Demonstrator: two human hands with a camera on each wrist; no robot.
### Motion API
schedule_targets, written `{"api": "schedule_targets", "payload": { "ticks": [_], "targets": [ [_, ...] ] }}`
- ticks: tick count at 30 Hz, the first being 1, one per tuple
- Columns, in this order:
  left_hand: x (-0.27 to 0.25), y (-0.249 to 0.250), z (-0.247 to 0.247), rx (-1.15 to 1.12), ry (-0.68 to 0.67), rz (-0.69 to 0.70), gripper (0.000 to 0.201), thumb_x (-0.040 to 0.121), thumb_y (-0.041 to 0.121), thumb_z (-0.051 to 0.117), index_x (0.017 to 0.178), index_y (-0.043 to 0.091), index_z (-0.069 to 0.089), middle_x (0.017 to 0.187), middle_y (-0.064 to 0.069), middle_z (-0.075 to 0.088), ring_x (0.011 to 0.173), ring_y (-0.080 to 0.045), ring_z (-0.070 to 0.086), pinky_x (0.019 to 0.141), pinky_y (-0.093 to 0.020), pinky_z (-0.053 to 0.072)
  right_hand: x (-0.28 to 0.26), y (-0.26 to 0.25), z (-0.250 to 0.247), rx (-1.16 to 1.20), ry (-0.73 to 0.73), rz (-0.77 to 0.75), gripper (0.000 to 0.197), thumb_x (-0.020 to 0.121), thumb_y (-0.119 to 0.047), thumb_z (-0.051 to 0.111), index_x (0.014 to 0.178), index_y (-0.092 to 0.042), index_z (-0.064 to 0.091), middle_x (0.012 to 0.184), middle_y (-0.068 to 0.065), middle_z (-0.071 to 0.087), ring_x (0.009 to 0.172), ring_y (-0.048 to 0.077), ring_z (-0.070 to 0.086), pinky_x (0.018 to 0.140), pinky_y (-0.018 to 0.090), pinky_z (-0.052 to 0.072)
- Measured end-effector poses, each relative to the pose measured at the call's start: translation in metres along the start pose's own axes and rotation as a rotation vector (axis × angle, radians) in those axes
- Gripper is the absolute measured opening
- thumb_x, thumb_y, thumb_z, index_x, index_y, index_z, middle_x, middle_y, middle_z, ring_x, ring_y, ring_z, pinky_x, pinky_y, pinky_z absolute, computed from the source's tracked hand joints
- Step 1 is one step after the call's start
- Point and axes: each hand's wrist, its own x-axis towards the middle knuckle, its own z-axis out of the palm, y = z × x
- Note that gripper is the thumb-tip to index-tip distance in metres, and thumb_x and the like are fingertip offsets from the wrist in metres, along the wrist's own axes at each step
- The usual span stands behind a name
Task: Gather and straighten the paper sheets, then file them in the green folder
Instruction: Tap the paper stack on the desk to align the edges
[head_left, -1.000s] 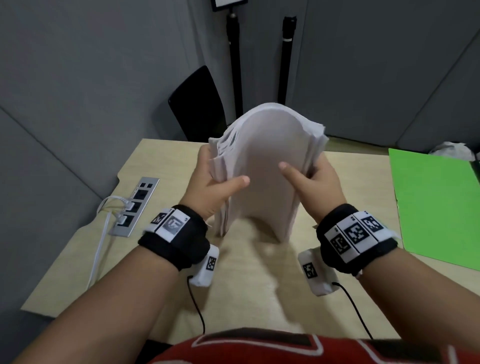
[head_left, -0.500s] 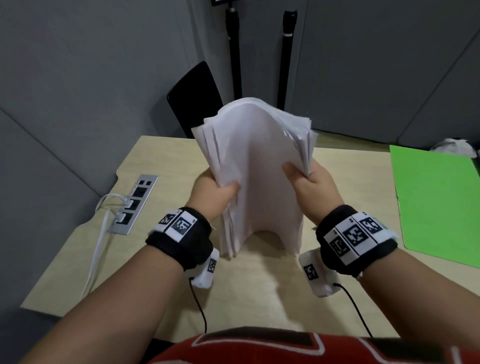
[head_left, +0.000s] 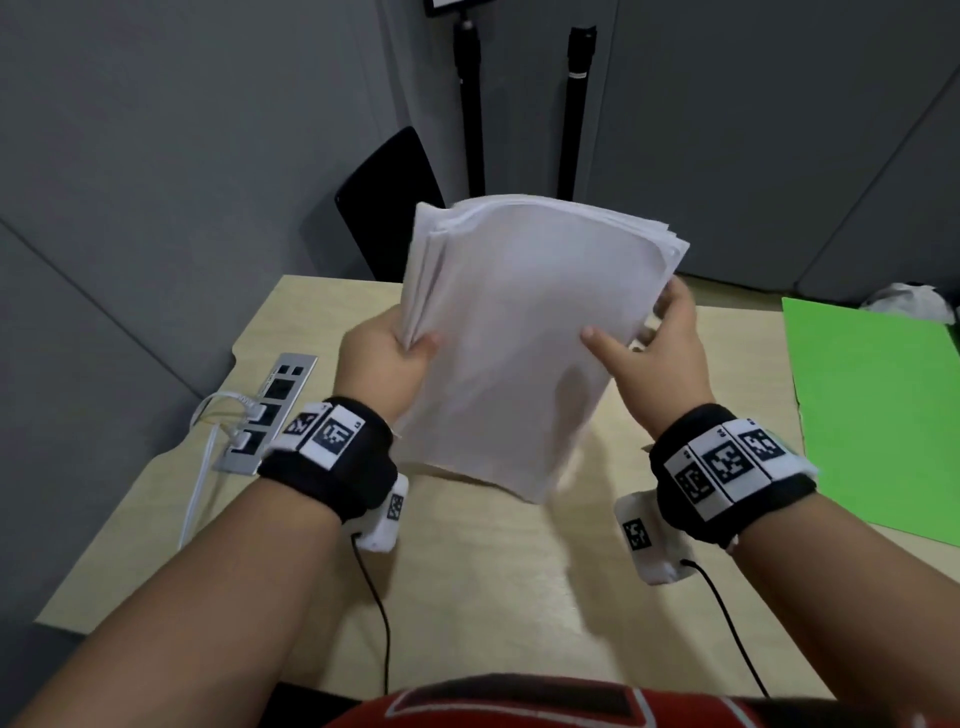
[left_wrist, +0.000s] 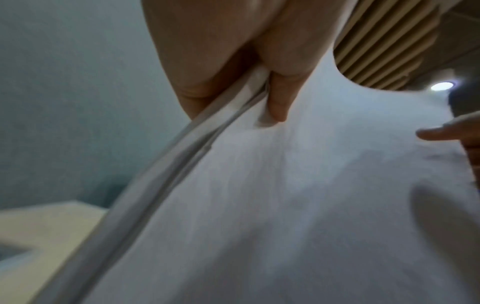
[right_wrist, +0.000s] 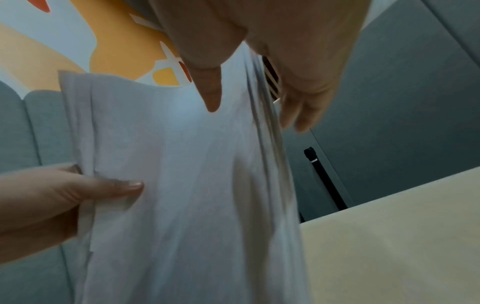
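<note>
Lifted off the bench (head_left: 519, 597) since 0.5 s ago, the paper stack (head_left: 524, 332) hangs tilted — left hand (head_left: 384, 358) pinching its edge, right hand (head_left: 660, 353) spread loosely alongside, likely regripping to square it; green folder (head_left: 878, 415) lies well right.

Both forearms reach forward, raised off the worktop (head_left: 483, 587), each wrist wrapped in a black band with coded tags. The left hand (head_left: 382, 358) pinches the left edge of the sheets (head_left: 524, 332), thumb on the near face, fingers behind. The right hand (head_left: 662, 358) is at the sheets' right edge, thumb stretched straight across the near face, fingers loose and straight behind the edge; whether they press it is unclear.
</note>
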Motion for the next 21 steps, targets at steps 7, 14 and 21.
{"api": "schedule_targets", "payload": {
  "ticks": [7, 14, 21],
  "targets": [
    [0.02, 0.019, -0.017, 0.459, -0.206, 0.459, 0.022, 0.074, 0.008, 0.057, 0.058, 0.024, 0.057, 0.057, 0.001, 0.053, 0.063, -0.021, 0.052, 0.055, -0.031, 0.037, 0.001, -0.017, 0.002, -0.371, -0.02, -0.372, 0.077, 0.072, -0.028, 0.07, 0.141, -0.022, 0.036, 0.147, -0.001, 0.038, 0.136, 0.012, 0.033, 0.113, 0.03, 0.026],
    [0.022, 0.001, -0.01, 0.301, 0.005, 0.461, 0.043, 0.071, 0.023, 0.064, 0.112, 0.035, 0.06, 0.117, 0.004, 0.064, 0.112, -0.02, 0.058, 0.097, -0.052, 0.043, -0.007, -0.001, 0.011, -0.092, -0.285, -0.086, 0.005, 0.085, -0.013, 0.065, 0.084, -0.014, 0.07, 0.079, 0.002, 0.068, 0.076, 0.02, 0.06, 0.071, 0.03, 0.048],
    [0.034, -0.058, -0.029, -0.103, 0.169, -0.11, 0.124, 0.065, 0.027, 0.086, 0.152, 0.025, -0.002, 0.16, -0.007, 0.013, 0.147, -0.018, 0.018, 0.12, -0.04, 0.019, 0.0, 0.01, -0.004, 0.233, -0.162, 0.106, 0.006, 0.068, -0.014, 0.074, 0.072, -0.018, 0.071, 0.071, -0.008, 0.069, 0.072, 0.014, 0.062, 0.073, 0.032, 0.051]
  ]
}}
